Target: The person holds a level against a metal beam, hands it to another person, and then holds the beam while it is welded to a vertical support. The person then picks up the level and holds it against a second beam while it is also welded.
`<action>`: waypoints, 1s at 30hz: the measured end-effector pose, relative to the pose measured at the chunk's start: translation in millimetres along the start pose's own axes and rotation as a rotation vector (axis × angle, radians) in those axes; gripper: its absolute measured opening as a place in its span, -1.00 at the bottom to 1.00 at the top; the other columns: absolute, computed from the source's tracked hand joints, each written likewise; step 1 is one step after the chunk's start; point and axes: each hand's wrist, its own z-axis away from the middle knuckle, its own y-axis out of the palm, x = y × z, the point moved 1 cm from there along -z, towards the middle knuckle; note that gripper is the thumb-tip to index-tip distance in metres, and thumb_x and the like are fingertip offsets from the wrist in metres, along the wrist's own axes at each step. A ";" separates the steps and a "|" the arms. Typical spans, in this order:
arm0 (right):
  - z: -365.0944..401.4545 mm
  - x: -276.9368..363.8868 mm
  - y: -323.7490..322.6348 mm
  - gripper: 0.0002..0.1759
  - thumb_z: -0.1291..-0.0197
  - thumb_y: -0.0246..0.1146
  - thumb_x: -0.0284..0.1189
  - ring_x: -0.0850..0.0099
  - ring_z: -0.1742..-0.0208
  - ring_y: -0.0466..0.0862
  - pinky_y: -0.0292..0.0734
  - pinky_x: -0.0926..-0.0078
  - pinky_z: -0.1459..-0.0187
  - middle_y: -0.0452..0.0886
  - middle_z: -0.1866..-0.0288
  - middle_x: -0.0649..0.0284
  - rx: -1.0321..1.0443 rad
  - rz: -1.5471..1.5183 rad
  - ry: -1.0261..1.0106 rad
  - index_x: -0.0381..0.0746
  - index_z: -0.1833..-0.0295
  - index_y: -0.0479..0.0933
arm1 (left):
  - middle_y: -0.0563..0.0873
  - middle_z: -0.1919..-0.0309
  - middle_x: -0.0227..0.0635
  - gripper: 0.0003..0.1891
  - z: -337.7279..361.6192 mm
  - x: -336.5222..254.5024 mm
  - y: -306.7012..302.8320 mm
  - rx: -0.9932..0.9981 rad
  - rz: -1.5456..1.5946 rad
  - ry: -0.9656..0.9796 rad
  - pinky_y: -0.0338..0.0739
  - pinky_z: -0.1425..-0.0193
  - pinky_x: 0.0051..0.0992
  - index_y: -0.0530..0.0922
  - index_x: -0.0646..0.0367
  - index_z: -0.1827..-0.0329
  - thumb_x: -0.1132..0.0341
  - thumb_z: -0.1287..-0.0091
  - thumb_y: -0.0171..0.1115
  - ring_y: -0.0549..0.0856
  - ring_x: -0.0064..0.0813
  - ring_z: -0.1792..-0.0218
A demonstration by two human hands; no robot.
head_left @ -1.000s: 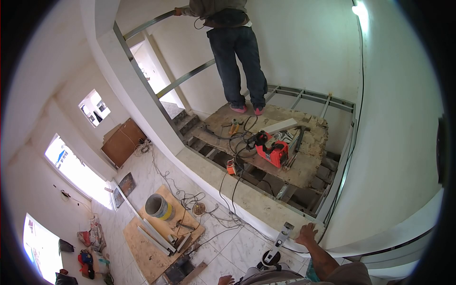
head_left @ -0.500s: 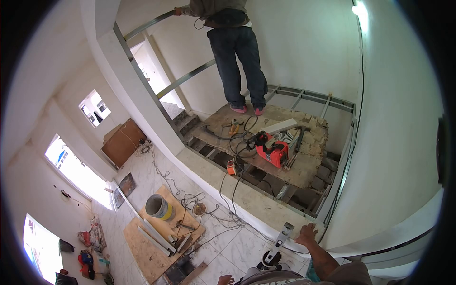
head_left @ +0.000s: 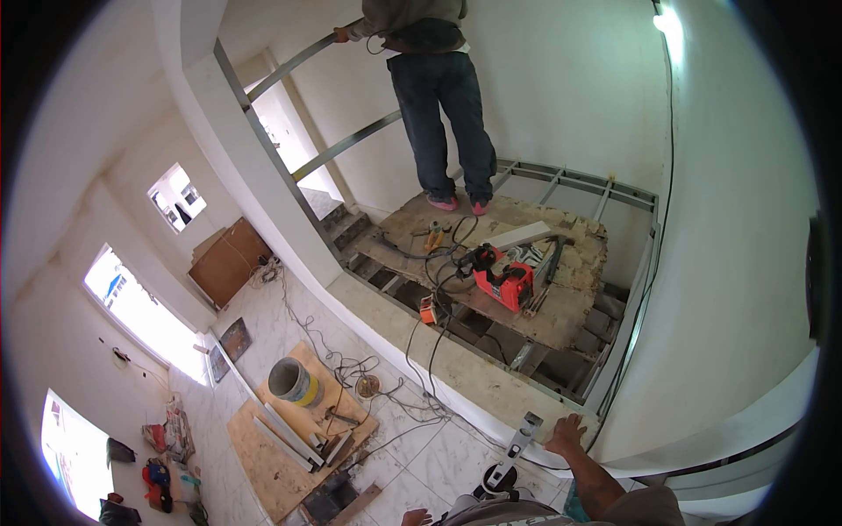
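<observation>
My right hand lies on the near end of the pale ledge, fingers spread, with nothing in it. Just left of it stands what looks like a silver spirit level, tilted and apart from the fingers. At the bottom edge, part of my left hand shows with fingers stretched out and nothing visible in it. Beyond the ledge, a red tool with a black cable rests on a rough board. A small orange box sits near the ledge.
A person stands on the board, one hand on a metal rail. Gaps show between the floor beams. Below left, a plywood sheet bears a bucket and metal profiles. Loose cables cross the tiles.
The other person's hand and the upper metal rail have shifted slightly right and down. My right hand stays on the ledge, and my left hand has barely moved.
</observation>
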 end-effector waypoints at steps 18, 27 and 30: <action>2.9 0.1 -2.0 -0.08 0.21 0.42 -0.24 -0.21 -0.50 -0.01 0.02 -0.37 -0.33 0.09 -0.40 -0.25 -0.007 -0.010 -0.017 -0.48 -0.28 0.28 | 0.56 -0.13 -0.14 -0.53 11.4 6.5 7.2 -0.046 0.001 -0.088 0.41 -0.17 -0.08 0.39 0.10 -0.28 0.07 -0.39 0.05 0.55 -0.13 -0.10; 2.1 -0.7 -0.7 -0.07 0.21 0.43 -0.21 -0.24 -0.48 0.00 0.03 -0.38 -0.32 0.11 -0.38 -0.26 -0.018 0.017 -0.027 -0.48 -0.28 0.28 | 0.55 -0.17 -0.11 -0.54 13.3 10.3 12.6 -0.068 0.005 -0.133 0.38 -0.22 -0.07 0.39 0.14 -0.27 0.09 -0.41 0.02 0.53 -0.10 -0.15; -0.2 -2.8 2.7 -0.06 0.21 0.43 -0.20 -0.25 -0.48 0.00 0.02 -0.40 -0.32 0.09 -0.37 -0.27 -0.025 0.013 -0.035 -0.49 -0.27 0.28 | 0.54 -0.18 -0.10 -0.55 12.3 14.2 14.6 -0.077 0.014 -0.146 0.37 -0.23 -0.07 0.39 0.15 -0.27 0.10 -0.42 0.01 0.53 -0.09 -0.16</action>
